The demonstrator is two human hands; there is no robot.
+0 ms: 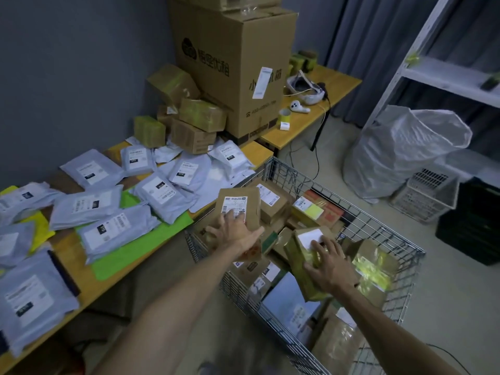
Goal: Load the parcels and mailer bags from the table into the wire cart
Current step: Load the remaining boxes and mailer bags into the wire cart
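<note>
The wire cart stands at the table's right end, holding several brown cardboard parcels. My left hand lies with spread fingers on a brown labelled parcel at the cart's left side. My right hand rests flat, fingers straight, on a taped brown box with a white label in the middle of the cart. Grey mailer bags with white labels cover the wooden table to the left. Small taped boxes are piled at the table's back.
A big cardboard carton stands at the back beside the small boxes. A second table carries a headset and a tape roll. A white plastic sack, a white basket, a black crate and a shelving frame stand right.
</note>
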